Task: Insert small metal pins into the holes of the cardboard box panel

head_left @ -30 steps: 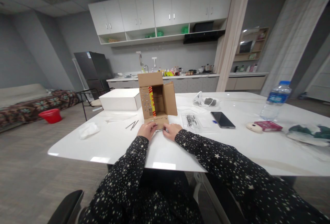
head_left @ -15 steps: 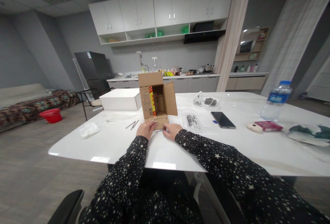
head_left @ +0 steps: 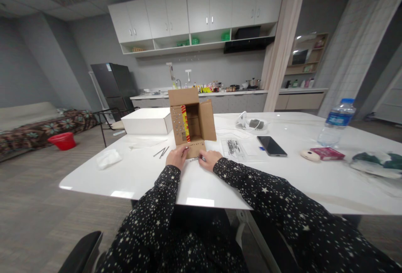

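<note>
An open cardboard box [head_left: 207,124] stands upright in front of me, its flaps spread and its lower flap lying toward me on the table. Rows of small pieces dot its left flap, and a short row lies on the lower flap. At that flap's left edge, my left hand [head_left: 176,157] is closed in a pinch; whatever is between the fingertips is too small to name. Beside the flap's near right corner, my right hand [head_left: 210,160] is closed around a slim silver metal tool [head_left: 194,159], its tip pointing left. The fingers hide most of the tool.
Thin metal tools [head_left: 162,152] and a crumpled tissue [head_left: 109,158] lie left on the white table [head_left: 141,181]. Behind them sits a white box [head_left: 146,121]. To the right are a clear case [head_left: 234,147], a phone [head_left: 271,145], a pink box [head_left: 328,153] and a water bottle [head_left: 336,122].
My left fingertips have shifted slightly left, off the lower flap's row of pieces. My right hand stays nearly in place, with its tool tip moved only a little.
</note>
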The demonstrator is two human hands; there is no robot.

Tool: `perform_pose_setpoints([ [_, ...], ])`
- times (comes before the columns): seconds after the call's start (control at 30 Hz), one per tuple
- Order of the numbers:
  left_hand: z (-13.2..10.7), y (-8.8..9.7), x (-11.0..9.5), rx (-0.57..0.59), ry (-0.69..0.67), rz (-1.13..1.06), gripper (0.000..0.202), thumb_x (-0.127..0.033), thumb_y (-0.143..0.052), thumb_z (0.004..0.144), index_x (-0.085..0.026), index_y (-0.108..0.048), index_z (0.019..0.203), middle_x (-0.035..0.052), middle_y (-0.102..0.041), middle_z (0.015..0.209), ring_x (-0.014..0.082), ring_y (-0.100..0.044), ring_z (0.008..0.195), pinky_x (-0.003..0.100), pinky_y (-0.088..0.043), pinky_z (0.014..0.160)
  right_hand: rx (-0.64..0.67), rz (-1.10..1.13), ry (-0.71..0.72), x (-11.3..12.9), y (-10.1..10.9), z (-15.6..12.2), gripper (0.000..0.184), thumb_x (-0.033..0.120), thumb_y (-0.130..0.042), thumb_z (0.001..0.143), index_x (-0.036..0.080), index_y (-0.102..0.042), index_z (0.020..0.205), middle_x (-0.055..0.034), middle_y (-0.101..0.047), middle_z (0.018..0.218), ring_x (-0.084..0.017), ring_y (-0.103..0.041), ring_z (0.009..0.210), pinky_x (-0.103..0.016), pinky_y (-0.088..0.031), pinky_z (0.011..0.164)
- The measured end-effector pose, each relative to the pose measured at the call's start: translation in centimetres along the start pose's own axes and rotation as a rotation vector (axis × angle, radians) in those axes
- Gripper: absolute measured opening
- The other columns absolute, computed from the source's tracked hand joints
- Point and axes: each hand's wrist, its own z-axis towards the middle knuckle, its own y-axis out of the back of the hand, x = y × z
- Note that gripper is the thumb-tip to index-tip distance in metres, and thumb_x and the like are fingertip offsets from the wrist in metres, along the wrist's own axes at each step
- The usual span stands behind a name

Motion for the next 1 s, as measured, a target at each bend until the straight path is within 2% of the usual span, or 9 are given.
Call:
perform_pose_setpoints([
  [0.67,0.23,-0.21,0.64,0.012,0.047,-0.016,0.022,-0.032,-0.043,0.088,-0.023,-0.061,0.096,0.0036,-0.071,0.089,0.0167,-0.065,0.072,0.026,-0.046,0.067,-0.004,-0.012,0.007,-0.09,-0.09,0.02,0.027,0.042,-0.038,0.087,0.027,-0.055,0.103,-0.003,-0.067,0.09,-0.019,-0.06,0.08,-0.027,-0.035,0.064],
  [1.0,0.27,0.04,0.38,0.046,0.068,0.18,0.025,-0.037,-0.041,0.088,-0.023,-0.061,0.094,0.0046,-0.069,0.08,0.0187,-0.063,0.071,0.027,-0.043,0.066,0.01,-0.008,0.001,0.0,0.03,-0.04,0.029,0.042,-0.036,0.088,0.027,-0.054,0.105,-0.0034,-0.066,0.091,-0.018,-0.06,0.08,-0.027,-0.036,0.066],
])
